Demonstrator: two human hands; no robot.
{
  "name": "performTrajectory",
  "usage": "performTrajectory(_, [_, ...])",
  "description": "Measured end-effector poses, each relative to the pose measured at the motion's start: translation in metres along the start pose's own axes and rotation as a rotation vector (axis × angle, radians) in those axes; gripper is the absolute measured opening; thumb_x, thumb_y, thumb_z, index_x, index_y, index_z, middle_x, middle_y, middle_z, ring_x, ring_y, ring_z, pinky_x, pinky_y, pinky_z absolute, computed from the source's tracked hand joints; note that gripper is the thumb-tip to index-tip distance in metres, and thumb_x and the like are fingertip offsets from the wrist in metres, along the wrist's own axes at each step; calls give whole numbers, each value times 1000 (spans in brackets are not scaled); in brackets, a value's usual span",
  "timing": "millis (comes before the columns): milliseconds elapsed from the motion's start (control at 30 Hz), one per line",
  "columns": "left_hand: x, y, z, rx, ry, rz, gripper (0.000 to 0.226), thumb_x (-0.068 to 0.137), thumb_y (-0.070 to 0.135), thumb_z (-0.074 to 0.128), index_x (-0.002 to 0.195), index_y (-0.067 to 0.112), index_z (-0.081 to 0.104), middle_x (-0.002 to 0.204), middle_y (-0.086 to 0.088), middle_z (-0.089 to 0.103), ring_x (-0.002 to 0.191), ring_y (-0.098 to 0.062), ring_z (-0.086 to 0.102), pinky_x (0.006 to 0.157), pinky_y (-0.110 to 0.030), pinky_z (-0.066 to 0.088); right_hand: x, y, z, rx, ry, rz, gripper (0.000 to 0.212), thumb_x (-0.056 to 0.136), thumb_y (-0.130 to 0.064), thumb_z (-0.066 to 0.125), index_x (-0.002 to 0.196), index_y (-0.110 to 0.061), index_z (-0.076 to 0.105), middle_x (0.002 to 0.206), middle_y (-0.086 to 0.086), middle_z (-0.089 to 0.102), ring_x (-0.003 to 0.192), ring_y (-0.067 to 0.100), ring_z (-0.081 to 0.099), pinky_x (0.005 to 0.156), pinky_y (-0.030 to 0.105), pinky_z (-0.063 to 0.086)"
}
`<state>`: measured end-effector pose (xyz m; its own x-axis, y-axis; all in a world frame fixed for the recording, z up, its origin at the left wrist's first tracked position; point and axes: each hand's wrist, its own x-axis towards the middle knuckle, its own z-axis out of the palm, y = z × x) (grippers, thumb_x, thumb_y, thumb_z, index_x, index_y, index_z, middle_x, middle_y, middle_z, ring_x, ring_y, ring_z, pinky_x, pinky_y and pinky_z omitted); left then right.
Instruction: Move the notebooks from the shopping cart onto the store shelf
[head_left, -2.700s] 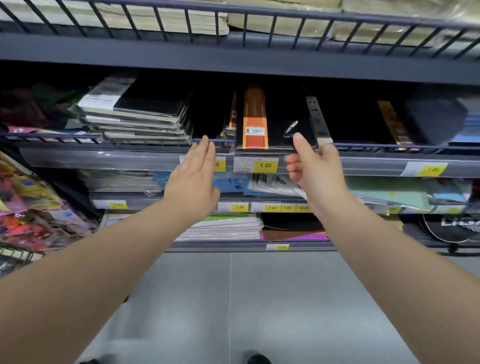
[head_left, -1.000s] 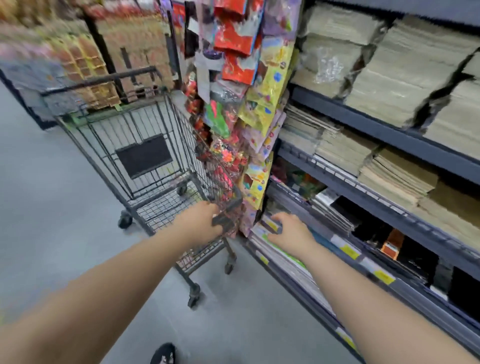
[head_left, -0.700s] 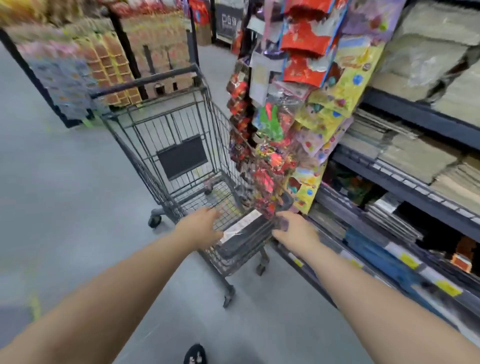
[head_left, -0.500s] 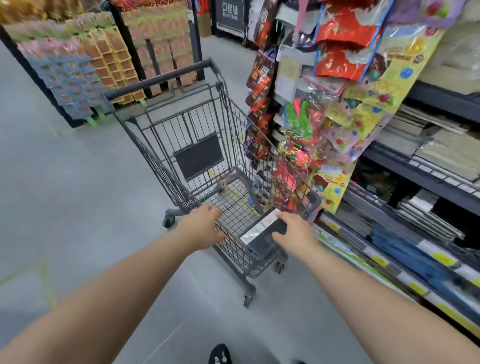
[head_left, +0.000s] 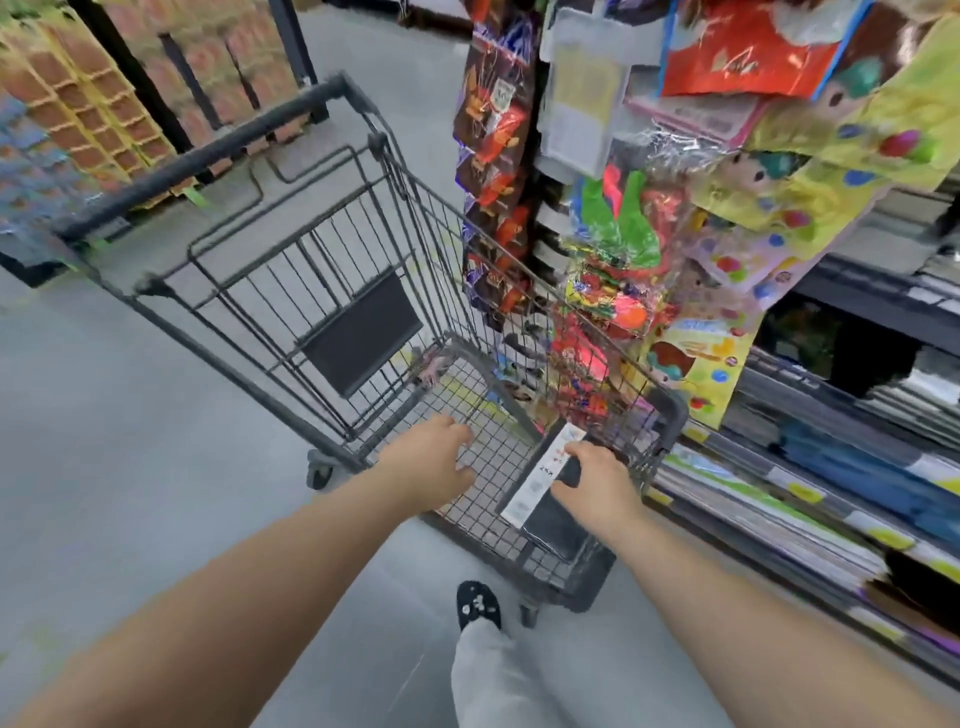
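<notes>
A dark wire shopping cart stands in the aisle in front of me. One black notebook with a white label strip lies in its near right corner. My right hand is on the notebook, fingers curled over its far end. My left hand hovers inside the cart above the mesh floor, fingers loosely bent, holding nothing. The store shelf with yellow price tags and stacked stationery runs along the right, just beyond the cart.
Hanging packets of balloons and party goods crowd the cart's right side. A display of stacked boxes stands at the far left. My shoe is close to the cart's near wheel. Grey floor lies to the left.
My hands left the shelf and the view swung left to the cart. Both hands reached into the cart, and my right hand closed on the black notebook.
</notes>
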<state>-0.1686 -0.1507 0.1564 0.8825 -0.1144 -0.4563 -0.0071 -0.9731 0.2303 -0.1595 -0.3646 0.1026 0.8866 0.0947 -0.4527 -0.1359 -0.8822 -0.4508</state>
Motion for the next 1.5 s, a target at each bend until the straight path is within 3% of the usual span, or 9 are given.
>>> performTrajectory(233, [91, -16, 15, 106, -147, 90, 53, 89, 41, 51, 138, 25, 42, 143, -2, 41, 126, -25, 43, 102, -45, 42, 54, -4, 28, -4, -104, 144, 70, 86, -37, 60, 147, -25, 28, 151, 5, 31, 133, 30, 35, 103, 43, 40])
performTrajectory(400, [129, -26, 46, 249, -319, 160, 56, 90, 42, 50, 140, 21, 37, 143, -4, 36, 128, -27, 41, 101, -42, 40, 69, 7, 55, 17, -186, 300, 80, 85, -41, 61, 150, -32, 15, 159, 2, 11, 143, 28, 17, 114, 42, 25])
performTrajectory(667, [175, -51, 93, 354, -530, 282, 59, 90, 44, 50, 141, 19, 33, 145, -8, 35, 128, -28, 41, 103, -45, 39, 82, 21, 107, 140, -141, 568, 76, 79, -43, 62, 145, -29, 27, 151, 5, 31, 136, 28, 31, 106, 43, 37])
performTrajectory(867, [195, -58, 124, 162, -651, 266, 54, 91, 39, 54, 139, 19, 39, 139, -8, 44, 123, -27, 47, 103, -39, 40, 85, 27, 133, 307, 145, 735, 46, 82, -26, 63, 126, -17, 54, 130, 10, 51, 117, 31, 50, 94, 36, 46])
performTrajectory(1000, [208, -45, 158, -66, -713, 155, 60, 91, 47, 53, 139, 13, 42, 142, -9, 46, 125, -26, 47, 102, -36, 38, 84, 34, 140, 299, 261, 780, 33, 80, -18, 62, 113, -14, 58, 116, 13, 56, 108, 32, 53, 92, 37, 47])
performTrajectory(1133, [217, -21, 198, -311, -646, -15, 54, 85, 52, 61, 119, 10, 55, 116, -5, 65, 91, -20, 59, 79, -28, 47, 89, 42, 142, 370, 278, 809, 37, 82, -17, 61, 118, -15, 55, 118, 11, 53, 110, 31, 53, 95, 35, 45])
performTrajectory(1200, [220, -13, 208, -413, -581, -96, 49, 84, 49, 64, 113, 11, 54, 100, 0, 62, 82, -19, 57, 71, -27, 45, 90, 43, 143, 379, 281, 787, 38, 82, -18, 61, 120, -16, 54, 120, 11, 52, 112, 30, 52, 95, 34, 44])
performTrajectory(1367, [230, -13, 215, -503, -539, -125, 45, 82, 48, 67, 110, 13, 59, 99, 0, 67, 85, -20, 62, 73, -29, 47, 91, 42, 145, 372, 262, 764, 42, 84, -22, 59, 125, -17, 50, 125, 10, 49, 113, 30, 51, 93, 40, 47])
performTrajectory(1500, [230, -20, 187, -757, -625, -152, 37, 84, 35, 70, 108, 18, 48, 108, -6, 66, 96, -25, 65, 83, -44, 55, 94, 39, 147, 305, 238, 733, 39, 88, -17, 52, 127, -18, 47, 127, 9, 48, 115, 29, 48, 92, 40, 46])
